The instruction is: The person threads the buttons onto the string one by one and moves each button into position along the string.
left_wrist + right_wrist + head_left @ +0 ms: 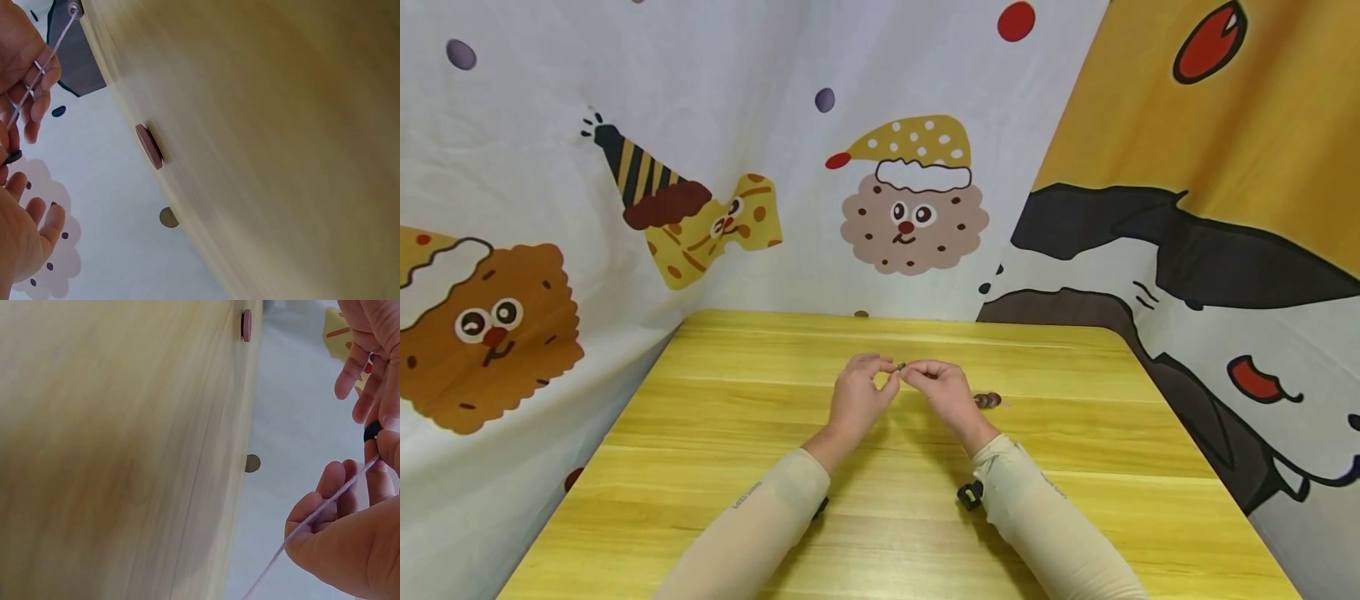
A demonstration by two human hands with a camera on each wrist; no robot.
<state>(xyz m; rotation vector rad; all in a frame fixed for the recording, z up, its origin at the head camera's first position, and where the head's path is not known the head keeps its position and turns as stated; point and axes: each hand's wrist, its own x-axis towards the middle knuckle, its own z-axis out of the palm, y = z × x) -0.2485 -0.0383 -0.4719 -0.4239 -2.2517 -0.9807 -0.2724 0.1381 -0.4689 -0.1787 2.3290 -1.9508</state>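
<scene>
Over the table, fingertips nearly together, my left hand (857, 396) pinches a small dark disc-shaped bead (372, 431). Close beside it, my right hand (947, 396) pinches a thin pale string (325, 505). The string runs past the right palm and down to a small group of brownish-red discs (987, 400) on the table, right of that hand. In the left wrist view, the string enters the centre of one such disc. Fingertips cover part of the dark bead, so whether the string passes through it cannot be seen.
A loose reddish-brown disc (149, 147) stands out on the wooden table (715, 433) in both wrist views. Black wrist-worn devices, one of them the right device (970, 495), hang below the sleeves. Behind the table's far edge hangs a printed curtain (775, 83).
</scene>
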